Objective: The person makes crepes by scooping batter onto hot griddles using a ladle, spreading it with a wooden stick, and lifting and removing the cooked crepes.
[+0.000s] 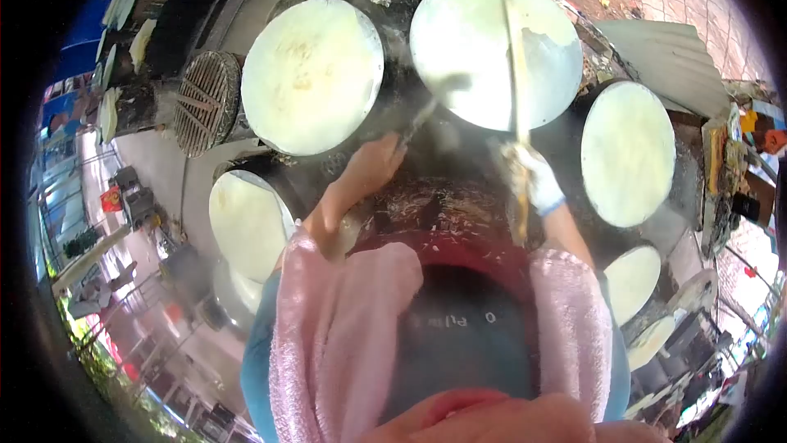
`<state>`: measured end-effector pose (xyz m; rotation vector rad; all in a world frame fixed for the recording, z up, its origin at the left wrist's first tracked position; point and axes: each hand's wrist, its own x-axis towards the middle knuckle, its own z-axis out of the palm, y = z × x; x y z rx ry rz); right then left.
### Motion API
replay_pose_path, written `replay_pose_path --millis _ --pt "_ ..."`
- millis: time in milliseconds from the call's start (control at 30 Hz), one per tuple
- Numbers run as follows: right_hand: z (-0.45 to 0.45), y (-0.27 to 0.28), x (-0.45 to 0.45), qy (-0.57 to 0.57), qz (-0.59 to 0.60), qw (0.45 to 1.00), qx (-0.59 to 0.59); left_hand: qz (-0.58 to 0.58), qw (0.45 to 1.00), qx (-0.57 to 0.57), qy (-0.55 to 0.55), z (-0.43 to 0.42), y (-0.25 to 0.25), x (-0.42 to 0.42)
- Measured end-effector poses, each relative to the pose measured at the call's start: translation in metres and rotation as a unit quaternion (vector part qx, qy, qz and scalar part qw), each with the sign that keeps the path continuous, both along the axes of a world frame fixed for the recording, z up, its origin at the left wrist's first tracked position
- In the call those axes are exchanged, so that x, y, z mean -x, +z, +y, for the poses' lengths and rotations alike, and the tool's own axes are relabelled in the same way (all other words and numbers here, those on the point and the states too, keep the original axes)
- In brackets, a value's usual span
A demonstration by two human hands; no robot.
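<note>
Before the person, the gloved right hand [537,179] is wrapped around a long stick [516,66], which reaches across the front disc [459,29] toward its far edge. Well apart from it, the bare left hand [377,163] grips a tool [420,118], its blurred end at that disc's near left side. Pale discs flank it: left disc [311,74], right disc [629,154].

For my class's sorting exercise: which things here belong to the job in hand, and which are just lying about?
Likely in use:
long stick, in gloved right hand
blurred tool, in left hand
pale disc beneath the stick

Likely lying about:
slatted round piece
ribbed sheet
</note>
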<state>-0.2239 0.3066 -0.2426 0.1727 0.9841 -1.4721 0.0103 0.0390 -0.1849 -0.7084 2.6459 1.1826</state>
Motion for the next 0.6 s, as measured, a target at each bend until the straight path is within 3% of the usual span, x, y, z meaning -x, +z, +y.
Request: replay_pose_path --millis 33,67,100,167,233,300,367,400,433,500,533,600 --pt "-0.037 -0.007 -0.019 -0.024 0.025 0.999 0.008 0.052 0.997 -0.009 0.054 -0.007 0.013 -0.003" --pt "-0.078 -0.004 -0.039 -0.036 0.060 0.997 -0.008 0.119 0.988 0.060 0.075 -0.014 0.022 -0.011" --pt "-0.118 -0.001 -0.057 -0.050 0.095 0.994 -0.024 0.099 0.983 0.004 0.152 -0.024 0.025 -0.018" --pt "-0.182 -0.033 -0.087 -0.062 0.083 0.994 -0.023 0.202 0.961 0.026 0.188 -0.042 0.027 -0.034" --pt "-0.226 -0.043 -0.114 -0.061 0.265 0.945 -0.184 0.136 0.967 -0.029 0.215 -0.062 0.021 -0.058" --pt "-0.223 -0.023 -0.131 -0.083 0.408 0.862 -0.287 0.236 0.941 0.239 0.042 -0.077 -0.002 -0.090" --pt "-0.195 -0.073 -0.129 -0.110 0.424 0.834 -0.336 0.286 0.920 0.261 0.051 -0.077 -0.010 -0.111" --pt "-0.179 -0.060 -0.130 -0.123 0.454 0.801 -0.370 0.313 0.908 0.273 0.056 -0.076 -0.013 -0.119" --pt "-0.165 -0.038 -0.129 -0.143 0.385 0.828 -0.382 0.252 0.948 0.163 0.107 -0.074 -0.014 -0.130" --pt "-0.136 -0.048 -0.113 -0.164 0.445 0.786 -0.395 0.116 0.971 -0.059 0.200 -0.070 -0.010 -0.145" --pt "-0.133 -0.040 -0.111 -0.233 0.365 0.832 -0.347 0.071 0.975 -0.054 0.202 -0.068 0.002 -0.145" --pt "-0.134 -0.017 -0.112 -0.296 0.221 0.888 -0.274 0.141 0.973 0.117 0.139 -0.059 -0.008 -0.153"
